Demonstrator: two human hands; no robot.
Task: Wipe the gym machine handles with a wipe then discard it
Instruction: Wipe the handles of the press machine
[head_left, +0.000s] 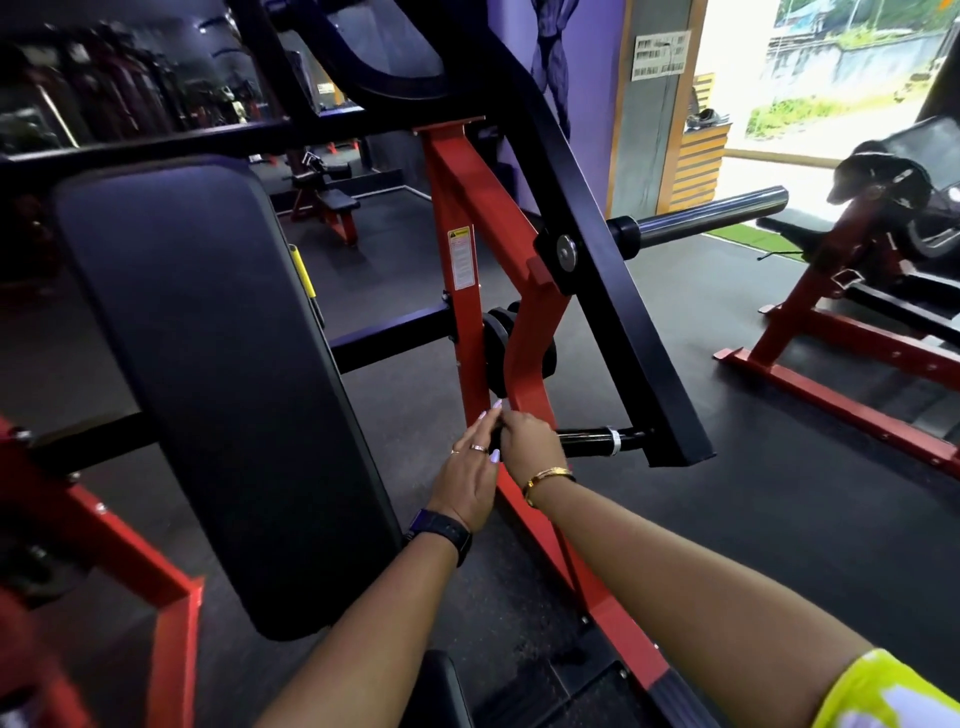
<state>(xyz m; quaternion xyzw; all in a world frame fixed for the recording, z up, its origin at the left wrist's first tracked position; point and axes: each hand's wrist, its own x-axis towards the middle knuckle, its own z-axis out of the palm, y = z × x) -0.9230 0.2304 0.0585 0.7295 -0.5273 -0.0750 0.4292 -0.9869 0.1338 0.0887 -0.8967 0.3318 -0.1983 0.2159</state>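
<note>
The machine's black handle (587, 440) is a short horizontal bar with a white ring near its right end, fixed to the slanted black lever arm (602, 270). My right hand (527, 439) is curled over the left part of this handle, a gold bangle on its wrist. My left hand (470, 475) lies just left of it, fingers stretched out and close together, fingertips at the handle's left end. It wears rings and a dark watch. No wipe shows; whether one sits under my right palm is hidden.
A large black back pad (208, 364) stands to the left. The red upright frame (462, 322) is right behind my hands. A chrome weight horn (711, 215) sticks out to the right. Another red and black machine (831, 364) stands on the dark rubber floor at right.
</note>
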